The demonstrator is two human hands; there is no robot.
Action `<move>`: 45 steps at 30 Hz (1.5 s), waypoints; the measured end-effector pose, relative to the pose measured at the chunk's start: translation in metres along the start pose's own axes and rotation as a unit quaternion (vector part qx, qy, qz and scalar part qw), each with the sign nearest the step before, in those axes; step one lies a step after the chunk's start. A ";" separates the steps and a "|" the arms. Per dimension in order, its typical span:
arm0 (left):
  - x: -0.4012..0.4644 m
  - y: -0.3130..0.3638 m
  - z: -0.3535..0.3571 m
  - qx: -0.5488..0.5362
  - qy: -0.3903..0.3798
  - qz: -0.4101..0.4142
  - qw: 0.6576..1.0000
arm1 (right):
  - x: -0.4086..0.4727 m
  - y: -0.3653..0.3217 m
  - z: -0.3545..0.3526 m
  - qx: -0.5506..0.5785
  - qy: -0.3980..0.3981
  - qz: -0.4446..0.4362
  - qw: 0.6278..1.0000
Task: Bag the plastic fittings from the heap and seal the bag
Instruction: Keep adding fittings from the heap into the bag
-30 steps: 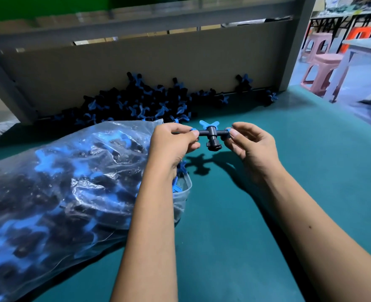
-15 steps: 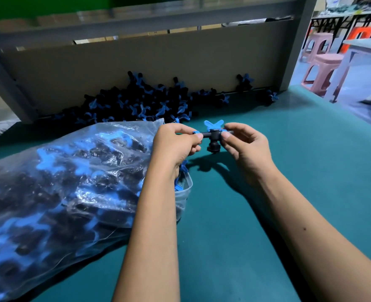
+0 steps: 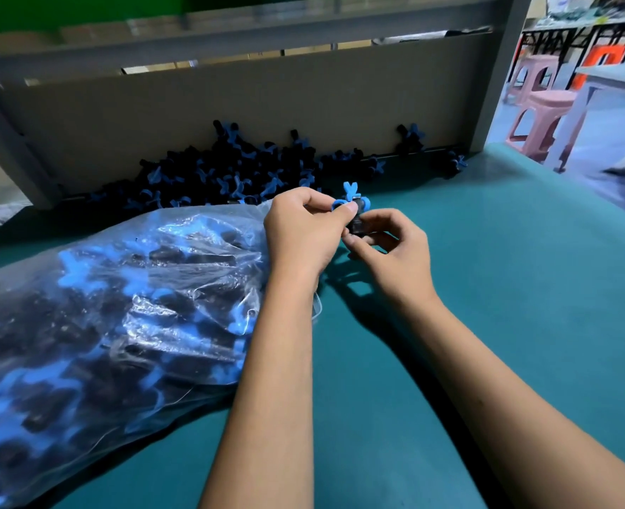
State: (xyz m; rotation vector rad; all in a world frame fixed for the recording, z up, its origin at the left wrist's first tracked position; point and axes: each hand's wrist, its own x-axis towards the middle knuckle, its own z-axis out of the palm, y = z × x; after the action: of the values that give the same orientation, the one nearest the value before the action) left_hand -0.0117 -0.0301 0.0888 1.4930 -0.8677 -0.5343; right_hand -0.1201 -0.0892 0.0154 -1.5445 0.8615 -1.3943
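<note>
A black and blue plastic fitting [image 3: 354, 207] is held above the green table between both hands. My left hand [image 3: 301, 229] pinches its left side with thumb and fingers. My right hand [image 3: 388, 247] pinches its black lower end from the right. A large clear plastic bag [image 3: 112, 310], stuffed with black and blue fittings, lies on the left with its mouth toward my hands. The heap of loose fittings [image 3: 237, 167] is piled against the back board.
The green table [image 3: 505, 288] stretches right and forward of my hands. A grey board and metal frame [image 3: 267, 101] close off the back. A few stray fittings [image 3: 410, 137] lie along the board. Pink stools [image 3: 538, 115] stand beyond the right edge.
My hands have drawn closer together around the fitting. My right hand has shifted from its right end to its lower black end, and the fitting has turned.
</note>
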 end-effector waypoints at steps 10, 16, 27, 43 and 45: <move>0.002 0.019 -0.010 -0.097 0.001 0.065 0.993 | 0.001 -0.012 -0.001 0.595 0.027 0.299 0.746; 0.001 0.029 -0.017 -0.172 -0.012 0.103 0.980 | -0.001 -0.013 0.005 0.454 0.007 0.257 0.853; -0.014 0.045 -0.016 -0.180 -0.078 0.249 0.948 | -0.022 -0.059 0.057 -0.028 -0.199 -0.090 0.976; 0.004 0.028 -0.040 -0.299 0.052 0.148 0.941 | 0.005 -0.057 0.081 0.082 -0.239 -0.031 0.967; 0.008 0.021 -0.040 -0.293 0.098 0.088 0.947 | 0.019 -0.045 0.081 0.068 -0.165 -0.003 0.984</move>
State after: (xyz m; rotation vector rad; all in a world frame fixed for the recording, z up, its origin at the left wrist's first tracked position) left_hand 0.0202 -0.0102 0.1160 0.8966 -0.6042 -0.4496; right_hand -0.0399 -0.0769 0.0643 -1.6139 0.5489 -1.1329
